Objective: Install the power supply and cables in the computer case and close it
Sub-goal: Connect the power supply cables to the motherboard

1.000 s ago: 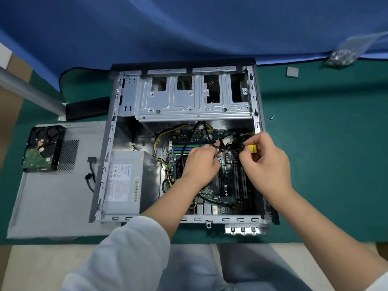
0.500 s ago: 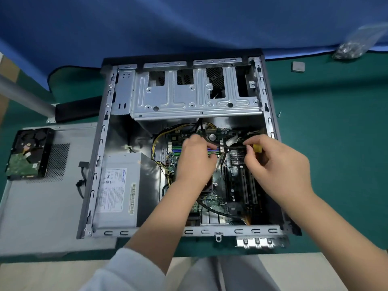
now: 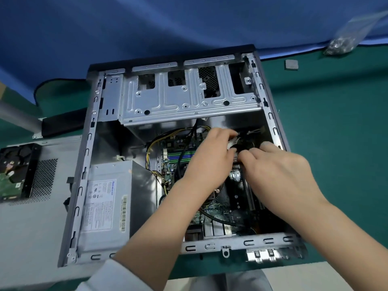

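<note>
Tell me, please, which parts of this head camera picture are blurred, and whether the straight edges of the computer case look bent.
Head view: the plastic bag at top right is smeared by motion, and both hands are slightly soft; the power supply label is too blurred to read; the computer case side rails bow and splay outward, a wide-angle effect.

The open computer case [image 3: 84, 164] lies on the green worktop [image 3: 336, 143]; the power supply [image 3: 109, 202] sits in its near-left corner; the left hand [image 3: 207, 156] and right hand [image 3: 279, 175] meet over the motherboard [image 3: 178, 152], both gripping a black cable bundle [image 3: 243, 143]; a hard drive [image 3: 16, 171] rests on the side panel [image 3: 31, 227].
</note>
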